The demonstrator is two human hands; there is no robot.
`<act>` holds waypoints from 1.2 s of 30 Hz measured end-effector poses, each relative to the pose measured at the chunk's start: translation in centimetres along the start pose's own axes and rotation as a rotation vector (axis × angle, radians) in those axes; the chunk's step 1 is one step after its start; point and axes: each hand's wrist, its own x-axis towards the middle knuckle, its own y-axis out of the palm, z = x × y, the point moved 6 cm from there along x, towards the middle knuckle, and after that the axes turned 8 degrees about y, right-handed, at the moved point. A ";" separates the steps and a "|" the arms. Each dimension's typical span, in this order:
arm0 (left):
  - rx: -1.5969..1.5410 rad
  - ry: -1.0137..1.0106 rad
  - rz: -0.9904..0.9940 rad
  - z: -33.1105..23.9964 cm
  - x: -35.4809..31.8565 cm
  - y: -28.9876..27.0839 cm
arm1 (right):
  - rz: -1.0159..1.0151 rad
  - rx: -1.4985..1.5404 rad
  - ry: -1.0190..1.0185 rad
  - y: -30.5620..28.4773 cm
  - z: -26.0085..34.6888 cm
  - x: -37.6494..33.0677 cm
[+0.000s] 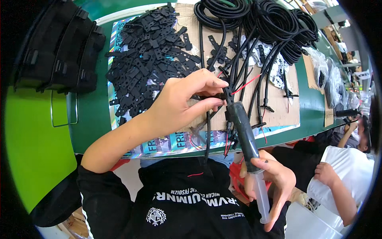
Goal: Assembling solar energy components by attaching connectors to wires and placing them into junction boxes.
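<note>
Black syringe [243, 131] slanted over the tabletop's [93, 119] near edge, its nose at the small black fitting [228, 92] I watched the left hand [185, 99] pinch, while the right hand [278, 173] gripped the barrel's rear and plunger [261, 195]. Overpressing, I judged, could smear dark filling onto the red wire [247, 83]; a weak pinch could drop the fitting. White lettering [203, 201] marked the shirt [175, 183], bold capitals the patterned sheet [179, 141].

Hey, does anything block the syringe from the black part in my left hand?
Nothing visible does: the syringe in your right hand has its front end right by the black part in your left hand; whether they touch, I can't tell. A red wire juts out to the right, not between them.
</note>
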 end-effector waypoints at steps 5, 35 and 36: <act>0.033 0.012 0.016 0.0 -0.1 0.1 | 0.042 -0.216 -0.037 0.1 1.2 1.1; 0.439 -0.014 0.811 -0.8 -0.8 3.1 | -1.089 0.040 -0.038 -7.9 -0.6 -6.1; 0.401 -0.059 0.834 -0.9 -0.5 3.1 | -1.043 0.097 -0.131 -9.1 -1.1 -6.1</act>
